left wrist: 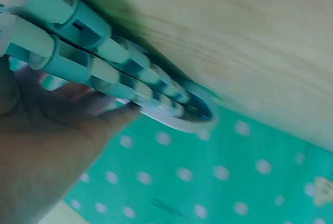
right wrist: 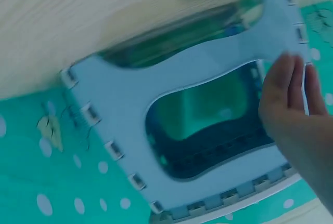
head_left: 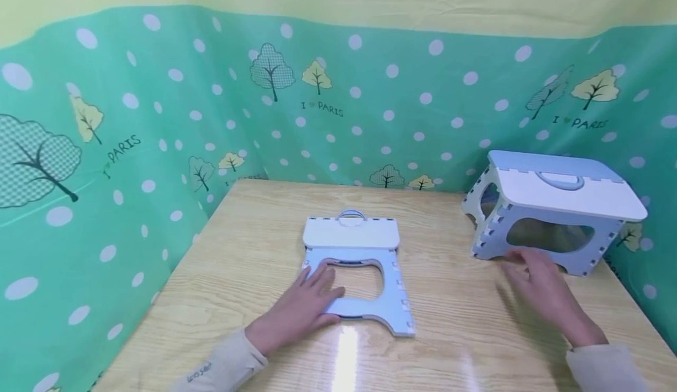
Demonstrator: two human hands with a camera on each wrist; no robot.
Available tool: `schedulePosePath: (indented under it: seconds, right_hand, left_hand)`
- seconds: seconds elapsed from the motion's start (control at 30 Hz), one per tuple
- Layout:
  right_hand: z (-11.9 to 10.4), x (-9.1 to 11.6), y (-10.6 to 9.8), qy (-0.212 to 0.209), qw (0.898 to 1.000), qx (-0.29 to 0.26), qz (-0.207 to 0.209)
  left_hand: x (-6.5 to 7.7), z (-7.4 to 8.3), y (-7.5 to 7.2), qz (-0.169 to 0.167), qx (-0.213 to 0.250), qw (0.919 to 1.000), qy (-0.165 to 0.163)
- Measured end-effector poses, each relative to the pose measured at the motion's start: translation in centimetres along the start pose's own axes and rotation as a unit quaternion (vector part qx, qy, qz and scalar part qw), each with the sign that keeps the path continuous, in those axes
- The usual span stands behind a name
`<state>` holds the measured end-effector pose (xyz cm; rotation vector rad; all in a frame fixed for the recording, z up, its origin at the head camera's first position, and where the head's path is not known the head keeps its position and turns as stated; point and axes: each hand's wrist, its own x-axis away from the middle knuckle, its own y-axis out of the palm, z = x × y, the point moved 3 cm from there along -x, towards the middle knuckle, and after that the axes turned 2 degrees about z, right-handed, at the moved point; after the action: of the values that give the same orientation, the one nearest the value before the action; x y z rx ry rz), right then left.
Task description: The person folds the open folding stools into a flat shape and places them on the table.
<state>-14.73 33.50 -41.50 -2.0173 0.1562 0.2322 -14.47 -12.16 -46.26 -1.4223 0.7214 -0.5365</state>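
A blue and white folding stool lies folded flat on the table, its carry handle pointing away. My left hand rests on the left side of its blue leg panel, fingers extended. In the left wrist view the stool's hinged edge runs right beside that hand. A second stool of the same kind stands unfolded on its legs at the right. Just in front of its near leg panel is my right hand, fingers loosely bent and holding nothing; contact with the panel cannot be made out.
The light wood-grain table carries both stools. Behind and to the left hangs a green curtain with white dots and tree prints. The unfolded stool stands near the table's right edge, close to the curtain.
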Motion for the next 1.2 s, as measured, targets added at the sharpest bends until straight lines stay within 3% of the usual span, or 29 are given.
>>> schedulePosePath:
  seconds: [0.2, 0.37, 0.5, 0.67, 0.87, 1.2]
  right_hand:
    - [1.4, -0.7, -0.1, -0.013, 0.997, 0.029, 0.065]
    - [2.6, -1.5, 0.5, -0.015, 0.997, 0.057, 0.052]
    - [3.1, -1.9, 1.1, -0.015, 0.996, 0.077, 0.04]
    - [3.2, -2.4, 1.3, -0.008, 0.996, 0.081, 0.037]
    - [3.0, -2.7, 1.5, -0.012, 0.996, 0.082, 0.039]
    - [3.0, -2.9, 1.6, -0.042, 0.994, 0.092, 0.052]
  left_hand:
    - [0.4, -5.5, -0.1, 0.039, 0.044, 0.9981, -0.017]
    - [0.6, -9.3, -0.2, 0.083, 0.068, 0.9939, -0.026]
    - [0.9, -11.8, -0.4, 0.088, 0.076, 0.992, -0.05]
    - [1.4, -14.7, -1.0, 0.079, 0.079, 0.9899, -0.087]
    - [2.3, -18.1, -1.6, 0.041, 0.097, 0.9852, -0.135]
    - [4.5, -23.1, -1.9, 0.022, 0.101, 0.9789, -0.177]
